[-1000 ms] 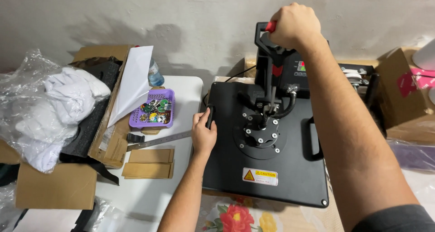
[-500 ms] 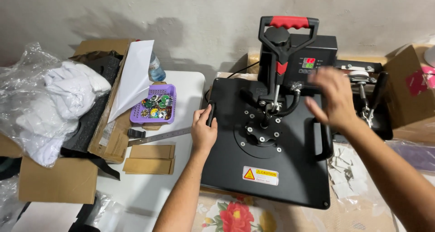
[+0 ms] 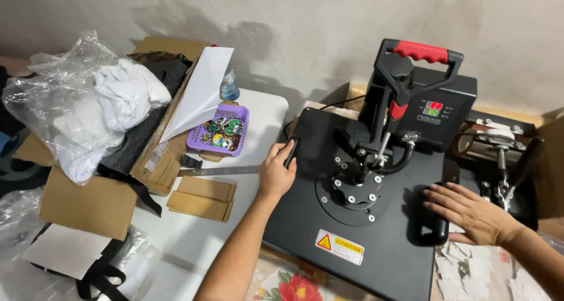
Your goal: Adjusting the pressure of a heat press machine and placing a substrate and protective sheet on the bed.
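Head view shows a black heat press [image 3: 376,219] at centre right, with a white and yellow warning label [image 3: 339,246] on its lower edge. Left hand [image 3: 276,172] grips the left side handle [image 3: 290,151]. Right hand [image 3: 473,213] lies spread open against the right side handle [image 3: 437,227]. Cardboard boxes [image 3: 88,201] and a purple basket [image 3: 222,130] crowd the upper left; bare white table [image 3: 194,236] stays between.

Open tabletop [image 3: 258,130] is left between the press [image 3: 364,219] and the purple basket [image 3: 220,133], crossed by a ruler [image 3: 220,171] and cardboard pieces [image 3: 202,196]. The press centre is blocked by the upright lever [image 3: 411,66]; the right side is crowded by a second machine [image 3: 499,154].
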